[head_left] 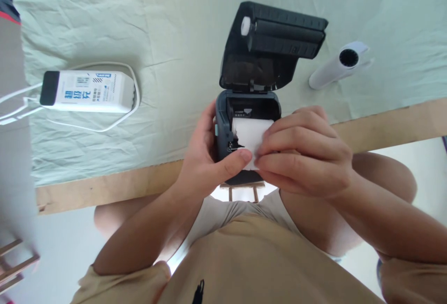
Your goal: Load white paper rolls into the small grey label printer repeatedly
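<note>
A dark label printer (pixel 220 131) sits at the table's front edge, its lid (pixel 275 29) swung up and back with the black roller showing. Inside its bay lies a white paper roll (pixel 249 131), the paper's end drawn toward me. My left hand (pixel 213 164) is wrapped round the printer's left side, thumb pressing on the paper near the front. At the right, my right hand (pixel 303 152) pinches the paper with its fingertips; the fingers cover the roll's right side and part of the printer body.
A white power bank or charger block (pixel 94 91) with blue print and white cables lies at left on the pale green cloth (pixel 174 24). A white cylinder with a dark round end (pixel 331 66) stands at right. The wooden table edge (pixel 104 186) runs close below.
</note>
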Demonstrator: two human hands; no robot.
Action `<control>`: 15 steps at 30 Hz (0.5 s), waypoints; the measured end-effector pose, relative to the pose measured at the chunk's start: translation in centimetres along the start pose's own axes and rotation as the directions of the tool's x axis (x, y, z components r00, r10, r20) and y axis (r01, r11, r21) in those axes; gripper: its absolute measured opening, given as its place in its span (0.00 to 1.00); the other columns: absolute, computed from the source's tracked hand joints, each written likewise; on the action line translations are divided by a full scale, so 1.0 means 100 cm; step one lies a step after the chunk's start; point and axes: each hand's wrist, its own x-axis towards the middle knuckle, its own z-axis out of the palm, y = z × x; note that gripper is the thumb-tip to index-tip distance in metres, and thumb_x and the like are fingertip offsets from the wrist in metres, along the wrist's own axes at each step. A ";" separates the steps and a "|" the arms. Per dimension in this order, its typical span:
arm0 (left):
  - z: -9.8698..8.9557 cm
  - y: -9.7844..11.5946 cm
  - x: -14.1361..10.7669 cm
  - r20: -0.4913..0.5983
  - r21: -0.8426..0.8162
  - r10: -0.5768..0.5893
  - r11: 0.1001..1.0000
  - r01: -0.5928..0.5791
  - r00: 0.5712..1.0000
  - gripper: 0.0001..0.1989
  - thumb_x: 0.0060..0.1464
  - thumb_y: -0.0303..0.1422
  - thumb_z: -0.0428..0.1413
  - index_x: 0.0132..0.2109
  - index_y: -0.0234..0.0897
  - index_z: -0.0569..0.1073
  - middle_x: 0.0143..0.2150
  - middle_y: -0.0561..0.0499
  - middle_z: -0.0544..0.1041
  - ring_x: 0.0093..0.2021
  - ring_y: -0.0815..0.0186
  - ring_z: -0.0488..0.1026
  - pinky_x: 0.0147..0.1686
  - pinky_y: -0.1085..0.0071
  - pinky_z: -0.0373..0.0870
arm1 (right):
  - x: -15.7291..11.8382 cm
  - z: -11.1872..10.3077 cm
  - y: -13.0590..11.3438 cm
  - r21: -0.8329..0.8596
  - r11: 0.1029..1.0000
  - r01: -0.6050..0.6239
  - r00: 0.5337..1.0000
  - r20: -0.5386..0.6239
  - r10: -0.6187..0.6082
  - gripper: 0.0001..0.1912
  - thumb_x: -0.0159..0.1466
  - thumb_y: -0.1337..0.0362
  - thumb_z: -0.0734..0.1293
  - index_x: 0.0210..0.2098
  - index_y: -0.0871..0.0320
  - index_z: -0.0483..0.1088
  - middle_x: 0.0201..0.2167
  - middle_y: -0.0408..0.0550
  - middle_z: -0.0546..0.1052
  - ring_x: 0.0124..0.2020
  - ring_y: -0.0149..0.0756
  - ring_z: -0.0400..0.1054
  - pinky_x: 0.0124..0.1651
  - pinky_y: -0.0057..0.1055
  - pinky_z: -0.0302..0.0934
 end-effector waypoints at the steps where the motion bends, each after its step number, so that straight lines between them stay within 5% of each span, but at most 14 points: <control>1: 0.000 0.000 0.000 -0.003 0.014 0.019 1.000 -0.019 1.000 0.34 0.47 0.26 0.79 0.59 0.46 0.78 0.59 0.48 0.86 0.66 0.53 0.82 0.61 0.66 0.83 | 0.000 -0.001 0.001 -0.007 1.000 0.011 1.000 0.000 -0.011 0.11 0.69 0.72 0.74 0.35 0.49 0.74 0.31 0.36 0.84 0.35 0.34 0.81 0.36 0.38 0.66; 7: -0.016 -0.010 0.014 0.147 0.108 0.145 0.981 -0.161 0.978 0.41 0.40 0.22 0.79 0.60 0.45 0.75 0.59 0.50 0.86 0.66 0.53 0.83 0.65 0.64 0.83 | -0.004 0.000 0.000 0.032 0.998 -0.048 0.998 0.044 0.047 0.05 0.76 0.60 0.71 0.40 0.49 0.74 0.35 0.41 0.84 0.42 0.38 0.82 0.40 0.42 0.69; 10: -0.020 -0.014 0.018 0.171 0.160 0.138 0.973 -0.165 0.976 0.48 0.40 0.24 0.79 0.67 0.44 0.71 0.65 0.46 0.85 0.66 0.50 0.84 0.64 0.59 0.85 | -0.008 0.002 0.002 0.037 0.991 -0.127 0.981 -0.146 0.131 0.04 0.73 0.59 0.71 0.44 0.51 0.75 0.38 0.46 0.82 0.41 0.40 0.80 0.43 0.43 0.74; 12: -0.020 -0.014 0.017 0.178 0.191 0.132 0.968 -0.166 0.975 0.52 0.42 0.26 0.78 0.73 0.42 0.67 0.67 0.42 0.84 0.64 0.49 0.85 0.61 0.58 0.87 | -0.010 0.002 0.006 0.042 0.962 -0.270 0.929 -0.251 0.272 0.11 0.70 0.58 0.72 0.51 0.49 0.76 0.50 0.51 0.83 0.50 0.46 0.81 0.48 0.45 0.77; 15: -0.019 -0.013 0.015 0.189 0.262 0.106 0.953 -0.154 0.976 0.56 0.44 0.26 0.77 0.77 0.41 0.63 0.67 0.39 0.83 0.58 0.49 0.87 0.53 0.59 0.90 | -0.013 0.004 0.015 0.167 0.878 -0.450 0.866 -0.161 0.474 0.29 0.71 0.55 0.71 0.71 0.38 0.69 0.73 0.49 0.73 0.73 0.54 0.72 0.59 0.53 0.76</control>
